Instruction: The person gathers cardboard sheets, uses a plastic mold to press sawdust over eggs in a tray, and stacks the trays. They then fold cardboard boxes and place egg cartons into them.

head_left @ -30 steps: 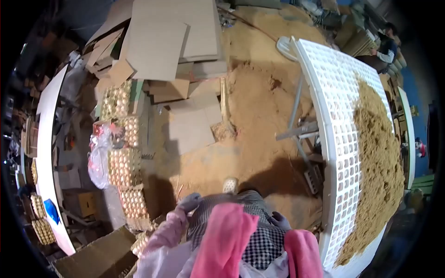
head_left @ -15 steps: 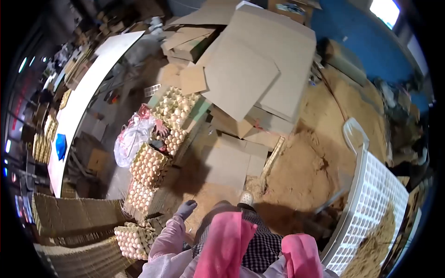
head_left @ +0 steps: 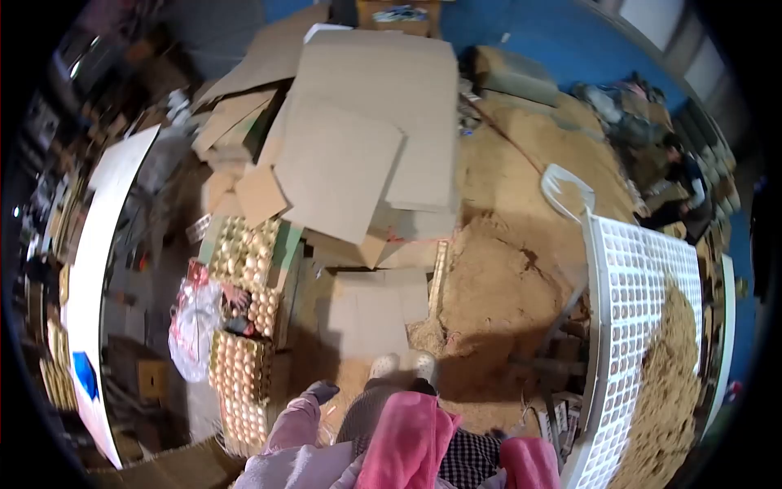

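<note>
My left hand (head_left: 322,392), in a dark grey glove below a pale pink sleeve, hangs over the floor near my shoes. Its fingers look loosely stretched, with nothing seen in them. Left of it, apart from the hand, are stacked trays of eggs (head_left: 243,363), with more egg trays (head_left: 243,251) behind. A clear plastic bag (head_left: 194,330) leans against them, and a reddish glove-like item (head_left: 236,296) lies on top. My right hand cannot be made out; a pink cloth end (head_left: 528,463) hangs on that side.
Cardboard sheets (head_left: 350,163) cover a pile ahead. Sawdust-like material (head_left: 509,285) spreads over the floor at right, with a long-handled scoop (head_left: 568,191). A white grid tray (head_left: 623,306) stands close at right, partly covered with the material. A person (head_left: 688,191) crouches behind it. A long white board (head_left: 102,269) runs at left.
My view has turned right, so the piles and egg trays sit further left. The crouching person shows more clearly. My left hand remains low beside me, and both shoes now show.
</note>
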Tool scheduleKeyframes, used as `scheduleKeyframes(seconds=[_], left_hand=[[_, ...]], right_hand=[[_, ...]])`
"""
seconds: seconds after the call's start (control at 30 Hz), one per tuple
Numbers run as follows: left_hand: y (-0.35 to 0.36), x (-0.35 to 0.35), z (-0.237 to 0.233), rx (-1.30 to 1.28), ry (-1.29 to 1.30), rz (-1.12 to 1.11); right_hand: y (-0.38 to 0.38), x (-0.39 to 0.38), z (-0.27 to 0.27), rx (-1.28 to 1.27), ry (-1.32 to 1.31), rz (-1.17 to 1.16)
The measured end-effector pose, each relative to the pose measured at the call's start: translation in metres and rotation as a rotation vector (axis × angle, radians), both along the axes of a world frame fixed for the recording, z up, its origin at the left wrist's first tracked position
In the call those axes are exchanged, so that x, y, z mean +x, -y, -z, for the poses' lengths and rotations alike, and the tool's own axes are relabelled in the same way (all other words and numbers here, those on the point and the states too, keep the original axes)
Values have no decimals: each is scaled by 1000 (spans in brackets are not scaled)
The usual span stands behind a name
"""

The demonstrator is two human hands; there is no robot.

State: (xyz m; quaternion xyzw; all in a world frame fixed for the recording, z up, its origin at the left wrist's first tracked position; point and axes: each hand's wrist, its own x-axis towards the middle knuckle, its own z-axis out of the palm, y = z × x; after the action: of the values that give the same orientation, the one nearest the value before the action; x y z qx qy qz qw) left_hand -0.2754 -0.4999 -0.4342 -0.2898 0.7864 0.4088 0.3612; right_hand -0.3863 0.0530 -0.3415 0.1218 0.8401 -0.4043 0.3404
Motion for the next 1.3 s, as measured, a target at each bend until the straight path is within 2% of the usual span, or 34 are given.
scheduleKeyframes(seconds=[0.07, 0.1, 0.13, 0.23, 0.33, 0.37, 0.43, 0.47, 0.5, 0.53, 0.57, 0.63, 0.7, 0.73, 0.77, 0.83, 0.87, 0.9, 0.93, 0.97, 1.0, 1.03, 1.07, 1.13, 1.2, 1.27, 1.3], left_hand=[[28, -33, -1, -62, -69, -79], [31, -52, -16, -161, -207, -227], [24, -76, -56, -223, -286, -300], [13, -98, -73, -251, -480, -124], [-30, -78, -47, -212, -606, -31], [-53, -57, -32, -200, -592, -30], [-102, -24, -7, 218, -417, -308], [-135, -6, -39, 169, -362, -245], [-156, 24, -36, 64, -433, -112], [-173, 47, -46, -18, -318, -84], [-187, 65, -56, -97, -213, -61], [-180, 115, -20, -150, -150, -298], [-151, 136, -11, -223, -107, -443], [-138, 133, -22, -294, -120, -530], [-124, 129, -31, -369, -133, -622], [-81, 117, -7, -492, -203, -700], [-69, 88, -29, -570, -215, -682], [-51, 48, -54, -647, -224, -661], [-28, 14, -58, -671, -335, -643], [-2, -25, -61, -694, -448, -624], [20, -72, -70, -755, -550, -622], [38, -122, -82, -813, -650, -614], [59, -175, -97, -842, -687, -558], [106, -284, -106, -912, -807, -463], [149, -395, -93, -956, -907, -427], [171, -495, -96, -914, -910, -445], [178, -542, -104, -870, -903, -453]], right_hand=[[-17, 54, 13, 90, 131, 61], [-25, 78, 16, 109, 174, 104], [-34, 101, 20, 122, 207, 145], [-61, 161, 30, 127, 259, 248], [-91, 202, 42, 97, 242, 291], [-103, 213, 46, 82, 224, 305], [-128, 217, 55, 38, 154, 323], [-134, 215, 59, 3, 125, 330], [-140, 207, 64, -47, 80, 339], [-142, 203, 67, -90, 69, 350], [-131, 181, 23, 30, 82, 365], [-143, 161, 7, 16, 53, 379], [-148, 132, -3, 58, 66, 261], [-140, 110, -14, 87, 104, 151], [-136, 92, -4, 129, -29, -24], [-88, 27, -27, 184, -50, -323], [-73, -1, -6, 102, -135, -345], [-43, -39, -13, 64, -154, -428], [-3, -83, -26, 28, -175, -510], [31, -118, -28, -55, -171, -388], [55, -165, -7, -74, -508, -674], [107, -201, -48, -50, -329, -545], [143, -235, -69, -3, -413, -610], [198, -297, -69, 47, -517, -672], [236, -346, -50, -202, -624, -536], [247, -382, -27, -127, -521, -549], [241, -395, -16, 36, -586, -706]])
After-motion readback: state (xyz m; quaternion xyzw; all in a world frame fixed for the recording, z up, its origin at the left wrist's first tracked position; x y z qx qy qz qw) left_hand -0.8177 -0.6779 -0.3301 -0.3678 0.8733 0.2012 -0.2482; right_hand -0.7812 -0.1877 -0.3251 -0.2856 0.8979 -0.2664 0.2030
